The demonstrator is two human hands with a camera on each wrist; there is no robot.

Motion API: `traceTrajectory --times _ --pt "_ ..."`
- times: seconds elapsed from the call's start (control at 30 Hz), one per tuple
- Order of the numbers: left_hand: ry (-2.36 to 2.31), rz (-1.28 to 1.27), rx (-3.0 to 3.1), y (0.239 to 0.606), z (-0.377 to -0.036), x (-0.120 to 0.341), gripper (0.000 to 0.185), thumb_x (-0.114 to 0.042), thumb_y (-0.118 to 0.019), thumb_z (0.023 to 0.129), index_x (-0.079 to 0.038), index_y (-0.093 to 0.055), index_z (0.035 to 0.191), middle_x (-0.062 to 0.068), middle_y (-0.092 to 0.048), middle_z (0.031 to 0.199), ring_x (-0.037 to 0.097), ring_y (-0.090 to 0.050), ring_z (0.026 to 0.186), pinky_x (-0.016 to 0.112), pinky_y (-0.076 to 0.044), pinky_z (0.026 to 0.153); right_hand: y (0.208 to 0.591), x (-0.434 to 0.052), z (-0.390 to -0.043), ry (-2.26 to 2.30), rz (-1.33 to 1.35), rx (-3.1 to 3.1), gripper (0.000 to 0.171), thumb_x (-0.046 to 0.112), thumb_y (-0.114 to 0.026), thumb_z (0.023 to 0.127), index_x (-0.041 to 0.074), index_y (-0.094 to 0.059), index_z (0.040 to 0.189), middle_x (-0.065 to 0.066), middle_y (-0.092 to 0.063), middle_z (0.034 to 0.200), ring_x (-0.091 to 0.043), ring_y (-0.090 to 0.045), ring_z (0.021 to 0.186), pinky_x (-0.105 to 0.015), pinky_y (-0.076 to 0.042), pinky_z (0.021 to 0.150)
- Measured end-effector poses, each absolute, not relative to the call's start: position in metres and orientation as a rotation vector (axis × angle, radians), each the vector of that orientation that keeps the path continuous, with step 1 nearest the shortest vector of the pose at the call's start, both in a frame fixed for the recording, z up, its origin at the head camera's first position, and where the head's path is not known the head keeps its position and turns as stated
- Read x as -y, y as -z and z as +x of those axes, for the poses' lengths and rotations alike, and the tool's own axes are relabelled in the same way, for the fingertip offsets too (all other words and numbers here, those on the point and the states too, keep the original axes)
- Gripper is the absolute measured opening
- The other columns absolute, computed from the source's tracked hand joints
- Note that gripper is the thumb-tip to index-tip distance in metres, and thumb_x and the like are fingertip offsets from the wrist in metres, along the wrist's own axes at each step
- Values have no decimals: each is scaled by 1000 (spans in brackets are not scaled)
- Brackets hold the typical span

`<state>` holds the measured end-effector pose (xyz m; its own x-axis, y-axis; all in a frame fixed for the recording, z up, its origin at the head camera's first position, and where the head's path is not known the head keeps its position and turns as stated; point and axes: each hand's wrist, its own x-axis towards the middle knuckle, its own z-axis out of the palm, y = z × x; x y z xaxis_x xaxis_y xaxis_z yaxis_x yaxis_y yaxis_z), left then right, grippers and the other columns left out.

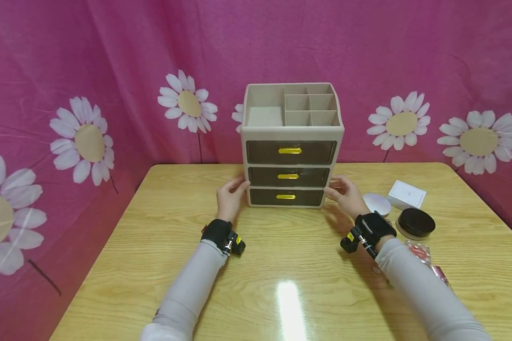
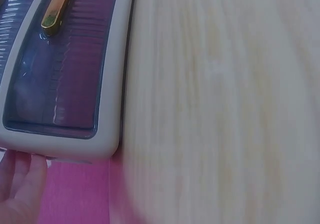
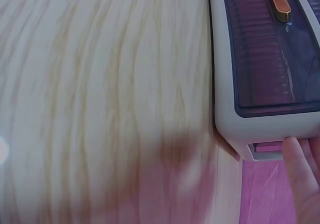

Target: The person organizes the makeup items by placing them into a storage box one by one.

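A cream three-drawer organizer (image 1: 292,134) with dark see-through drawer fronts and gold handles stands upright on the table. All of its drawers are closed, and its divided top tray (image 1: 264,116) holds nothing visible. My left hand (image 1: 229,201) touches the organizer's left side low down, at about the height of the bottom two drawers. On the opposite side, my right hand (image 1: 347,196) touches it at a similar height. Both wrist views show straight fingers (image 2: 31,181) against the side walls; the right fingers (image 3: 300,176) lie beside a slot in the wall.
Right of the organizer lie a pale round disc (image 1: 377,204), a white box (image 1: 406,194) and a black-lidded round jar (image 1: 416,223). A clear case with red contents (image 1: 419,252) and a pink item (image 1: 441,273) lie near my right forearm. A pink flowered curtain (image 1: 281,42) hangs behind.
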<state>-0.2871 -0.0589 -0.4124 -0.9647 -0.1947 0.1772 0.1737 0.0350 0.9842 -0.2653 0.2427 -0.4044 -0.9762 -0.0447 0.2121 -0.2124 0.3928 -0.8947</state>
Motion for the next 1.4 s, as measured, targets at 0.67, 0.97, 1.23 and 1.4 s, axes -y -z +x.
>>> traceTrajectory --times 0.67,0.97,1.23,1.4 --pt "1978 -48 2049 416 -290 37 34 -19 -71 80 0 -66 108 14 -64 111 18 -58 93 17 -49 69 405 -264 -265 -1766 191 2385 40 3 -57 89 -11 -40 121 7 -52 89 4 -53 78 -12 -50 73" --pt "1974 -104 2088 418 -293 40 33 -19 -69 82 0 -66 109 13 -64 111 15 -61 90 26 -53 74 407 -263 -266 -1776 205 2343 39 3 -59 87 -12 -42 119 6 -55 88 2 -55 78 -16 -51 74" --pt "2356 -89 2035 408 -300 51 39 -16 -52 94 12 -51 121 31 -51 120 40 -52 109 48 -43 93 411 -265 -267 -1796 211 2336 38 4 -59 88 -12 -42 118 9 -55 86 1 -56 78 -18 -52 74" --pt "2406 -38 2149 401 -316 56 40 -24 -49 96 9 -55 117 24 -60 108 34 -57 102 44 -46 92 407 -264 -266 -1780 197 2353 39 5 -58 88 -12 -40 120 5 -54 89 3 -55 79 -18 -52 76"
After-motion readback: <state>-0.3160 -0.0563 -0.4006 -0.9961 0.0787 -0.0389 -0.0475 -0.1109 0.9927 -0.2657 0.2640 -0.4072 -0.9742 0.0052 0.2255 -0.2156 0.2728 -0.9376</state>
